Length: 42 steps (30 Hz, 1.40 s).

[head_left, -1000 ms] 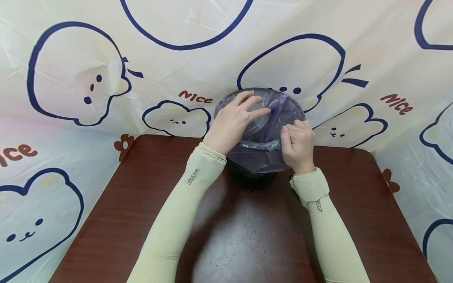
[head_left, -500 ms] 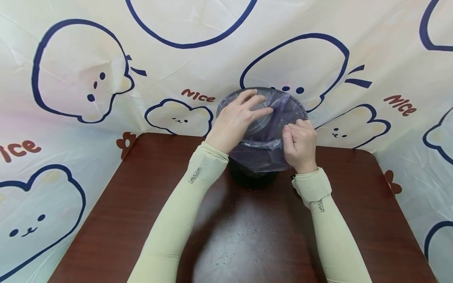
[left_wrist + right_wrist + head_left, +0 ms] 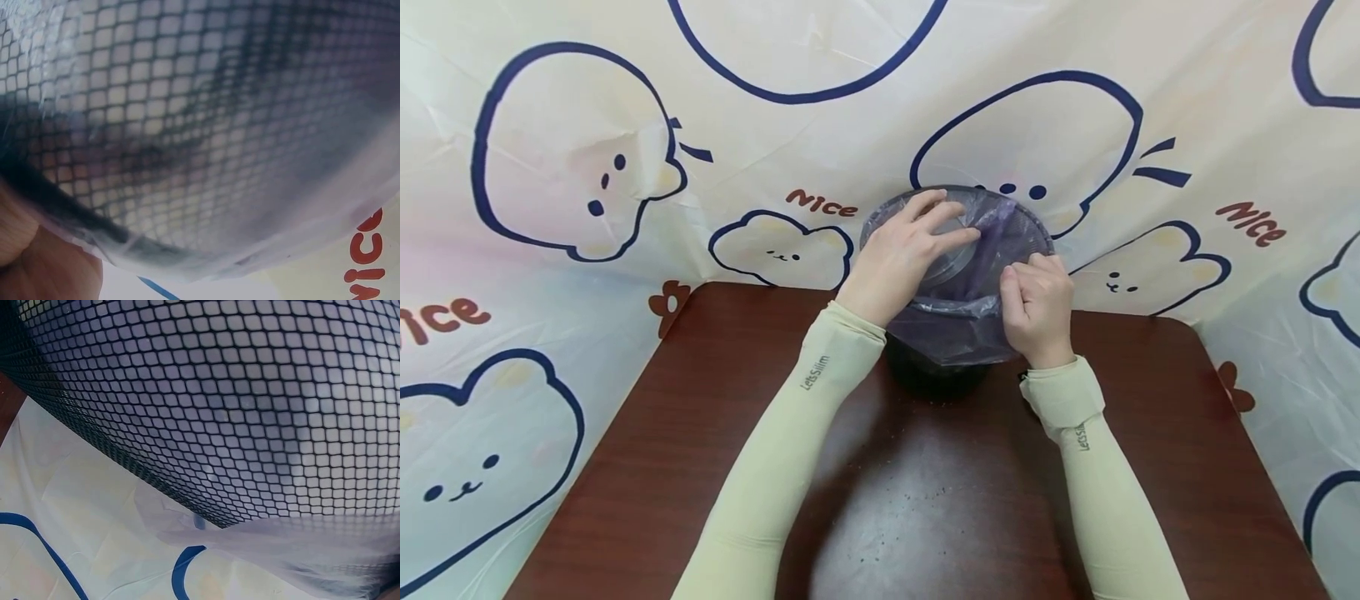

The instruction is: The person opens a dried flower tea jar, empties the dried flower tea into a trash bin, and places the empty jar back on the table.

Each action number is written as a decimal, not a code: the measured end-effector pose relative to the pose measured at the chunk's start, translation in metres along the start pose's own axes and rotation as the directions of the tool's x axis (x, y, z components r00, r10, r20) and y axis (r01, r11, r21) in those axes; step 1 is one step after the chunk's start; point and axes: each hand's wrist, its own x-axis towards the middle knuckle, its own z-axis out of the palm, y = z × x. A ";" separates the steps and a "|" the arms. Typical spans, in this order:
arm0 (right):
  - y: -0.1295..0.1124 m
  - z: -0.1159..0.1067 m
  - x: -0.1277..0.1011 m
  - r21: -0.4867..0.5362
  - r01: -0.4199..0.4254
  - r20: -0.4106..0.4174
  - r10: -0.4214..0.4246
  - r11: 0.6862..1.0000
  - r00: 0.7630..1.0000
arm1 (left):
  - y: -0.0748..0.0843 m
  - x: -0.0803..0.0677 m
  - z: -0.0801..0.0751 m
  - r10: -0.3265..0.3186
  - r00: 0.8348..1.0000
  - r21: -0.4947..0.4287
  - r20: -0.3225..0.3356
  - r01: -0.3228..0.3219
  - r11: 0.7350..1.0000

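Purple bag [image 3: 958, 329] lines the mesh bin [image 3: 1033, 233]; right hand [image 3: 1037, 310] fingers [image 3: 1011, 287] pinch it.

Bin [image 3: 936, 379] stands at the worktop's [image 3: 700, 433] far edge, bag [image 3: 958, 329] in it, left hand [image 3: 901, 254] on its rim, right hand [image 3: 1037, 312] beside.

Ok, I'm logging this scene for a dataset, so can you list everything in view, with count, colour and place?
mesh bin: one, black, far middle of the table.
bag: one, translucent purple, lining the mesh bin, folded over its rim.
table: one, dark brown wood, with small dark specks.
backdrop: one, cream with blue cartoon animals and red "Nice", behind and beside the table.
sleeves: two, pale yellow, on both forearms.
left hand: fingers spread on the bag at the rim.
right hand: pinches the bag's near edge.
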 end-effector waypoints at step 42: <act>0.001 0.001 0.000 0.013 0.001 -0.007 -0.001 1.000 1.000 | -0.024 -0.020 0.025 -0.518 0.851 -0.625 0.089 0.453 0.636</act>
